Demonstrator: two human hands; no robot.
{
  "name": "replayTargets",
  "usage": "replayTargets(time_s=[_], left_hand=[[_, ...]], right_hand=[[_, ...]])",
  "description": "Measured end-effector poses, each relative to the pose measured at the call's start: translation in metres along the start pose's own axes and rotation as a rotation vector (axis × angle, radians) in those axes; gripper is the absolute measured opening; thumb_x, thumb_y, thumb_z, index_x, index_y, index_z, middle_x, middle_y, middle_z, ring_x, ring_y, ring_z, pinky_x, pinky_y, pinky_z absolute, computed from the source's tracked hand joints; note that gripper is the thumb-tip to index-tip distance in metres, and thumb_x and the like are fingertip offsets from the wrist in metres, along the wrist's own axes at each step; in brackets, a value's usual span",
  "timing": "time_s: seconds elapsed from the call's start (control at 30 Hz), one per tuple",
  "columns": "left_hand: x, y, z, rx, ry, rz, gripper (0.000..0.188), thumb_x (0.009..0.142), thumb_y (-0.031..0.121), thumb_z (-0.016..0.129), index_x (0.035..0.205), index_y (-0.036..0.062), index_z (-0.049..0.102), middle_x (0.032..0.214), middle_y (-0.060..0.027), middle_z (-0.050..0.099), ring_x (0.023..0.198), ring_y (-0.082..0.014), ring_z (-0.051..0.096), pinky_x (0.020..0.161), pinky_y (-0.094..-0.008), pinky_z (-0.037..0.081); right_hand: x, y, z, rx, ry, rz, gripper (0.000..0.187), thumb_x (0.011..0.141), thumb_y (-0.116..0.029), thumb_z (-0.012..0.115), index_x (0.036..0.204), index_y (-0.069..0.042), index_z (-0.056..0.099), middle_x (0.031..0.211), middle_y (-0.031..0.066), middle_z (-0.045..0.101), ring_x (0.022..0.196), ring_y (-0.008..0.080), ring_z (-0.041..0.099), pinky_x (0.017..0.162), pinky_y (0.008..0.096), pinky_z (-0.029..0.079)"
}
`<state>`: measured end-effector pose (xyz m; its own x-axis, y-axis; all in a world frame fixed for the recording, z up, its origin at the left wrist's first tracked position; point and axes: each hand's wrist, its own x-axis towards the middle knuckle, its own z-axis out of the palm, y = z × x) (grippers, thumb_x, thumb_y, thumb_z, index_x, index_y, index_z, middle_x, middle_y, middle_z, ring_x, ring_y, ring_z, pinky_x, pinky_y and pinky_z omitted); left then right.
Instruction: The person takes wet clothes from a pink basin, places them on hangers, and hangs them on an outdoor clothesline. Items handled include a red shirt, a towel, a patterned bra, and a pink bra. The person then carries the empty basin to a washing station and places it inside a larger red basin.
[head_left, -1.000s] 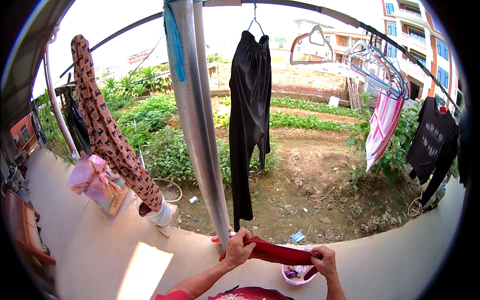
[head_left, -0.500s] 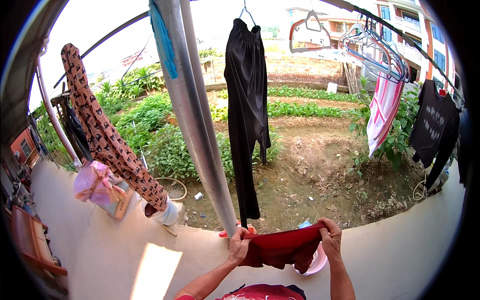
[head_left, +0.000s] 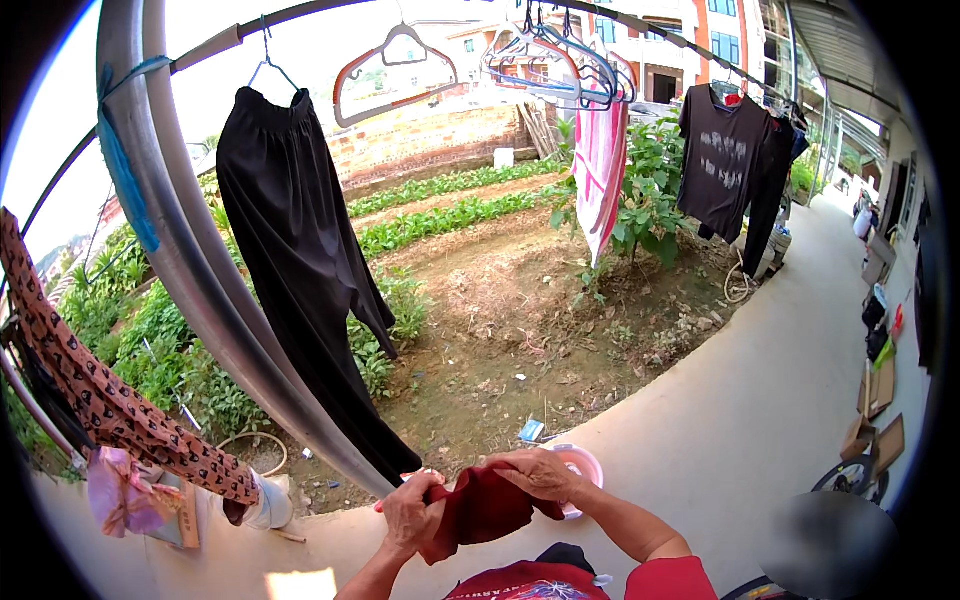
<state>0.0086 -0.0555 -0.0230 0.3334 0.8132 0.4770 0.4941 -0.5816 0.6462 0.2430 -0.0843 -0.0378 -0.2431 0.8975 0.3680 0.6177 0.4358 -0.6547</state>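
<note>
A small dark red cloth garment [head_left: 485, 515] hangs between my two hands, low in the picture, partly bunched and folded. Its exact kind cannot be told. The left end is gripped by my left hand [head_left: 411, 512], fingers closed on the cloth. My right hand [head_left: 545, 474] lies over the upper right edge, its fingers bent around the fabric. Just beyond that hand stands a pink basin [head_left: 592, 466], partly covered by it. Black trousers [head_left: 290, 235] hang from a hanger, one leg reaching down close to my left hand.
A metal post [head_left: 215, 290] rises at the left, beside patterned brown trousers [head_left: 120, 390]. From the overhead pole hang an orange-and-white hanger [head_left: 400, 106], several clustered hangers [head_left: 555, 88], a pink-striped towel [head_left: 598, 180] and a dark shirt [head_left: 722, 160]. The concrete walkway [head_left: 720, 400] borders a garden.
The view has swung to the right. My hands have come closer together, and the red garment, stretched wide before, is now bunched. My right hand has moved from its corner onto the upper edge.
</note>
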Motion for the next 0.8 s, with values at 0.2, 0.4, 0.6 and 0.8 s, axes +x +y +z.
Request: replayTargets(time_s=[0.2,0.4,0.6,0.8], left_hand=[[-0.003,-0.014,-0.033,0.092,-0.176,-0.061,0.019,0.07,0.015,0.065,0.088,0.0133,0.063,0.065,-0.0091,0.059,0.058,-0.025,0.058,0.056,-0.0336,0.046],[0.013,0.009,-0.054,-0.495,-0.452,-0.641,0.024,0.075,-0.002,0.051,0.093,0.0042,0.065,0.075,-0.0047,0.064,0.066,-0.011,0.061,0.055,-0.0253,0.05],[0.024,0.029,-0.043,-0.824,-0.898,-0.837,0.03,0.076,-0.006,0.047,0.101,-0.0002,0.061,0.087,-0.0055,0.063,0.076,-0.0128,0.059,0.067,-0.0246,0.048],[0.024,0.025,-0.02,-0.856,-0.589,-0.805,0.029,0.07,-0.008,0.048,0.094,-0.0014,0.063,0.083,-0.0022,0.062,0.077,-0.0091,0.057,0.071,-0.0207,0.045]], right_hand=[[0.009,0.032,-0.024,0.34,0.199,0.359,0.021,0.09,-0.02,0.049,0.094,-0.002,0.059,0.073,0.0102,0.062,0.066,0.0109,0.055,0.061,0.0273,0.045],[0.023,0.045,-0.056,0.413,-0.118,0.405,0.02,0.086,-0.023,0.053,0.092,-0.006,0.062,0.074,0.0081,0.061,0.069,0.0161,0.056,0.063,0.0298,0.045],[0.056,0.065,-0.089,0.079,-0.801,0.248,0.041,0.075,-0.037,0.062,0.103,-0.007,0.058,0.08,0.0105,0.061,0.075,0.0216,0.058,0.065,0.0342,0.045],[0.167,-0.015,-0.177,0.062,-0.41,-0.135,0.058,0.08,-0.044,0.061,0.122,-0.008,0.046,0.103,0.0143,0.059,0.088,0.0213,0.058,0.074,0.0347,0.05]])
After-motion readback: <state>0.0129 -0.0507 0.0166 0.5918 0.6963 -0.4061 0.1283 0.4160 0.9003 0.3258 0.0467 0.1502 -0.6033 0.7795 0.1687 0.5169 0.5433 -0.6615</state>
